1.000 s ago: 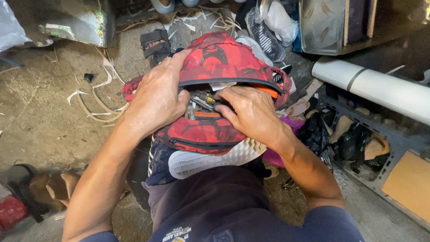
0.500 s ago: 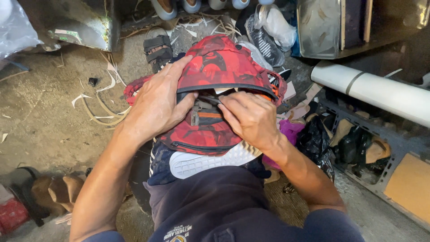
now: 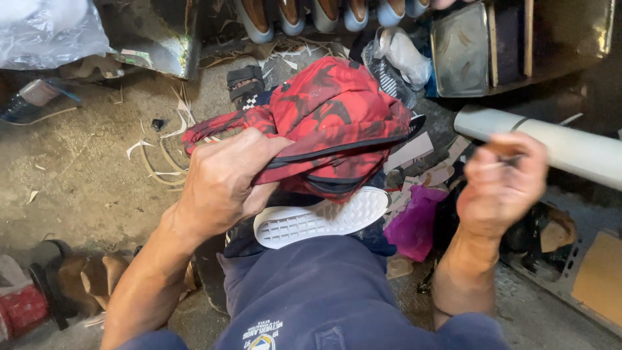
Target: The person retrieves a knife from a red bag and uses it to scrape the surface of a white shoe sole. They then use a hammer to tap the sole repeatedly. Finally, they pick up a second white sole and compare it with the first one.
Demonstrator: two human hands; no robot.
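My left hand (image 3: 223,185) grips the near edge of a red camouflage backpack (image 3: 330,116) with black zipper piping, held over my lap. Under the bag a white shoe sole (image 3: 321,219) rests on my knee in dark blue trousers (image 3: 337,298). My right hand (image 3: 502,185) is off to the right, away from the bag, blurred, with fingers pinched on a thin dark tool whose kind I cannot make out.
A white pipe (image 3: 557,146) lies at the right. A row of shoes (image 3: 324,13) and a metal tray (image 3: 460,48) stand at the back. A purple bag (image 3: 418,223) lies beside my knee. Sandals (image 3: 91,279) and scraps litter the dirty floor on the left.
My right hand has left the bag's opening and swung out to the right, pinching a thin tool. The bag's opening has closed and the bag has tipped up in my left hand.
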